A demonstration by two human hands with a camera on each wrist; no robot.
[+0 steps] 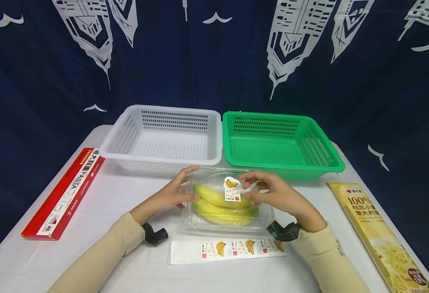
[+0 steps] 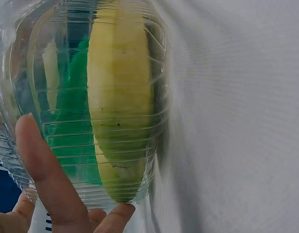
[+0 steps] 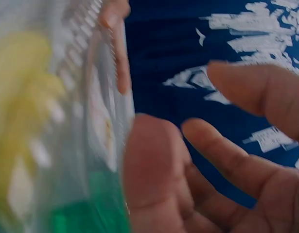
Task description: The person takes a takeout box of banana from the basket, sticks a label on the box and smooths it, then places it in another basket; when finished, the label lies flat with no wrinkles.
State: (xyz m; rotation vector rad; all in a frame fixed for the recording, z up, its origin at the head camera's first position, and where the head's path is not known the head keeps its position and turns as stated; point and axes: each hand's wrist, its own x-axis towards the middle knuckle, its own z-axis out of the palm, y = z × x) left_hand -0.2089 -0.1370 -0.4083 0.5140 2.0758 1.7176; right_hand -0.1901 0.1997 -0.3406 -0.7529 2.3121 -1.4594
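Observation:
A clear plastic clamshell box (image 1: 214, 226) with bananas (image 1: 208, 209) inside sits on the table in front of me. On its lid is a white label (image 1: 232, 195) with a banana picture. My left hand (image 1: 168, 194) holds the box's left end, its fingers spread along the ribbed side in the left wrist view. Over the lid's right part, my right hand (image 1: 276, 193) has its thumb at the label's edge and its other fingers loosely bent. Nothing is pinched between those fingers in the right wrist view. Nearer me lies a strip of banana labels (image 1: 223, 249).
Behind the box stand a white basket (image 1: 166, 156) and a green basket (image 1: 273, 167), side by side. A red pasta box (image 1: 65, 191) lies on the left of the table (image 1: 126, 276), and a yellow pasta package (image 1: 379, 236) on the right. A dark patterned curtain (image 1: 199, 61) hangs behind.

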